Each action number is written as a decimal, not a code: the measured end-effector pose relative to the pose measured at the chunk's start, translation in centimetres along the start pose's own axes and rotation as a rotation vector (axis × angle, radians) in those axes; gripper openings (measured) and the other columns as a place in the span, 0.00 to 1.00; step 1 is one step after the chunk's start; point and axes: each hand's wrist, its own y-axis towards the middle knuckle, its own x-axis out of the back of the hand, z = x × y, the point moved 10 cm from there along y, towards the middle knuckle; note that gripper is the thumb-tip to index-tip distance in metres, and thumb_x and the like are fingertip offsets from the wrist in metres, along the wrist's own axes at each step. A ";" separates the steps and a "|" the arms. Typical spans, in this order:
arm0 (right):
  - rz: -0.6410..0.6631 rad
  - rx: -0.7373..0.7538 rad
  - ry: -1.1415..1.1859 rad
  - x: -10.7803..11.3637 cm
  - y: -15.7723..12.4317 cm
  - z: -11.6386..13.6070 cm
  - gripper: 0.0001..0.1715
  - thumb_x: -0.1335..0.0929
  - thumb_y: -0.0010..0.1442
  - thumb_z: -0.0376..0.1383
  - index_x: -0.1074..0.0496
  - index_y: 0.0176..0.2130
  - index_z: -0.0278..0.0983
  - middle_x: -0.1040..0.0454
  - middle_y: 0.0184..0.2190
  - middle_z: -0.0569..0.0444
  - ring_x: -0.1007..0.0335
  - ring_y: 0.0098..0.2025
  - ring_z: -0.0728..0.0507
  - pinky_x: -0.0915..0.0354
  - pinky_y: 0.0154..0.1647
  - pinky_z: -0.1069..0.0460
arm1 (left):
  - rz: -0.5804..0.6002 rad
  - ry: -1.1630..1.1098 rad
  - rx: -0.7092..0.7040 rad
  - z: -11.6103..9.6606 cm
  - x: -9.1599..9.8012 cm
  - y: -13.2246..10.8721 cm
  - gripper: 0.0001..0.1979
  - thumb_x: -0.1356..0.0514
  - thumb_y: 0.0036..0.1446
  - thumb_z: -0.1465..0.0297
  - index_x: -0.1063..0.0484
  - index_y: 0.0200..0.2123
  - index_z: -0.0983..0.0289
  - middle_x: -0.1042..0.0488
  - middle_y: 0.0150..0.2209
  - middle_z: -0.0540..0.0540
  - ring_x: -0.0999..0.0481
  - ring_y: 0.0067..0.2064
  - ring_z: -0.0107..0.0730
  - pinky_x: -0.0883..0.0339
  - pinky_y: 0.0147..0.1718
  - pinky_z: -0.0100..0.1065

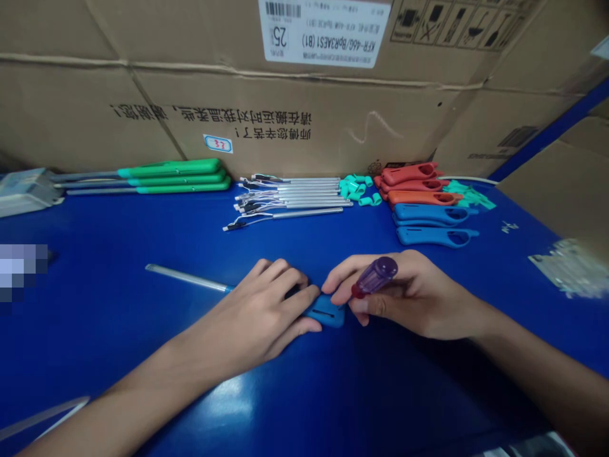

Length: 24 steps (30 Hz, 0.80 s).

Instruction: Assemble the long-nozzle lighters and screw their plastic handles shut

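Note:
My left hand (266, 308) presses down on a blue plastic handle (328, 310) lying on the blue table (333, 393), fingers curled over it. A thin metal rod (188, 278) runs out from under that hand toward the left. My right hand (409, 295) is closed around a small screwdriver with a purple translucent handle (375, 276), its tip pointing down at the blue handle's end.
At the table's back lie green-handled tools (176, 176), a bundle of metal rods (290, 197), teal sleeves (359, 189), red handles (413, 181) and blue handles (435, 225). Cardboard boxes (285, 95) wall the back. A clear bag (571, 270) is at right.

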 end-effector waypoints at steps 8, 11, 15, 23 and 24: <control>-0.194 0.074 -0.258 1.3 0.1 1.0 0.12 0.22 0.52 0.30 0.27 0.26 0.34 0.24 0.34 0.53 0.26 0.34 0.50 0.29 0.35 0.57 | 0.008 0.017 0.008 0.3 -0.2 0.0 0.17 0.47 0.70 0.60 0.28 0.49 0.65 0.29 0.42 0.59 0.33 0.43 0.42 0.37 0.41 0.43; -0.164 0.096 -0.253 0.8 0.2 1.1 0.09 0.21 0.53 0.32 0.25 0.30 0.34 0.23 0.37 0.52 0.25 0.35 0.49 0.29 0.35 0.56 | 0.005 0.006 0.009 0.3 -0.1 0.0 0.16 0.47 0.70 0.60 0.28 0.48 0.66 0.29 0.41 0.59 0.33 0.43 0.42 0.37 0.40 0.42; -0.100 0.110 -0.239 0.5 0.1 1.2 0.02 0.27 0.61 0.29 0.21 0.38 0.33 0.22 0.40 0.49 0.24 0.38 0.48 0.27 0.37 0.56 | -0.003 0.009 0.005 0.0 0.0 0.0 0.16 0.47 0.69 0.60 0.28 0.48 0.66 0.29 0.41 0.59 0.33 0.43 0.42 0.37 0.40 0.42; -0.005 0.113 -0.252 -0.1 0.2 1.5 0.07 0.32 0.66 0.29 0.22 0.42 0.34 0.22 0.47 0.47 0.24 0.48 0.45 0.27 0.46 0.52 | 0.001 0.010 0.004 0.0 0.1 0.1 0.17 0.46 0.69 0.60 0.28 0.49 0.66 0.29 0.40 0.59 0.33 0.43 0.42 0.37 0.41 0.41; -0.029 0.100 -0.257 0.1 0.2 1.4 0.06 0.31 0.65 0.29 0.22 0.40 0.34 0.22 0.46 0.47 0.23 0.46 0.45 0.27 0.45 0.52 | 0.000 0.013 0.004 0.0 0.1 0.2 0.16 0.46 0.69 0.60 0.27 0.49 0.66 0.29 0.40 0.59 0.33 0.43 0.42 0.37 0.40 0.41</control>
